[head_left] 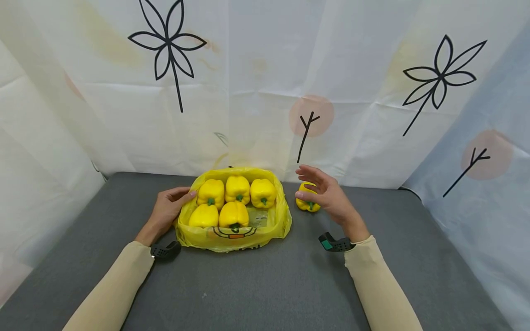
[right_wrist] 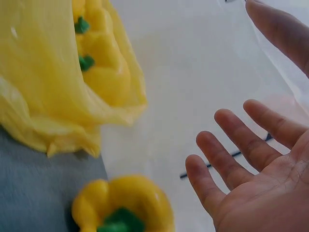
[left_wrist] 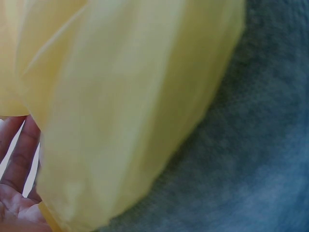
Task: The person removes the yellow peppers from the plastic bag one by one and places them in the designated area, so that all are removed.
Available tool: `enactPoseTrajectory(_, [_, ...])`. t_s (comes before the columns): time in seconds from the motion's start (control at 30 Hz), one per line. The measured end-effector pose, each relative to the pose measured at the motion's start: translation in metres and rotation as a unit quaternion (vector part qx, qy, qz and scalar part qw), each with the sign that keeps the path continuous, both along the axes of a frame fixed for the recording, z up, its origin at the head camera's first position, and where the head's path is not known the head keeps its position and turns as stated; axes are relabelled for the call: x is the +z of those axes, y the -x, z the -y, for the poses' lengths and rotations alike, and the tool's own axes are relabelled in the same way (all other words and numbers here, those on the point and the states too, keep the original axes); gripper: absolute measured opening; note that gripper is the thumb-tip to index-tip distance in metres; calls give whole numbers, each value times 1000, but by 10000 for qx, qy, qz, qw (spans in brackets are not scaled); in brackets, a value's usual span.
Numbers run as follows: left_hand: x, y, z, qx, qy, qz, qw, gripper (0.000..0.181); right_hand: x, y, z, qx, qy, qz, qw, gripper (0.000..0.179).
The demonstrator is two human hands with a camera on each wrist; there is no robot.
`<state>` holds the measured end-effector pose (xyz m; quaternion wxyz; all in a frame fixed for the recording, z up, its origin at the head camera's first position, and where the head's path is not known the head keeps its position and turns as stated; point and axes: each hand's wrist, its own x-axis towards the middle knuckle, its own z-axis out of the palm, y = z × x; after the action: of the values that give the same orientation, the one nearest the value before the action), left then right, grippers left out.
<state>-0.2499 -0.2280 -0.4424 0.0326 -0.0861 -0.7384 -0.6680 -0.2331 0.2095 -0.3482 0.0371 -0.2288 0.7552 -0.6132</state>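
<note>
At the left, a beige sleeve (head_left: 112, 289) and a dark wristband (head_left: 165, 250) are worn above the left hand (head_left: 166, 212). The left rim of a yellow plastic bag (head_left: 275, 235) is touched by this hand's thumb, with the fingers placed against the outside; whether the plastic is pinched cannot be told. The bag is set on a gray table (head_left: 256, 294), its mouth spread wide. Five yellow peppers (head_left: 237, 189) are held inside, arranged three in the back row and two in front, and a pale patch (head_left: 258, 218) is seen at the front right of the interior. To the right of the bag, a loose pepper (head_left: 308, 204) is seen on the table, partly covered from above by the right hand (head_left: 327, 193). That hand is held wide, fingers spread and nothing grasped. Farther right, a second wristband (head_left: 336, 243) with a green panel is worn.
</note>
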Motion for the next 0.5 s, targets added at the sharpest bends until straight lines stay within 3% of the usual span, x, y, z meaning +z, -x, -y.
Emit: enactPoseTrajectory(0.5, [0, 0, 0, -19, -39, 18, 10000, 45, 7, -2, 55, 837, 270, -113, 9961, 69])
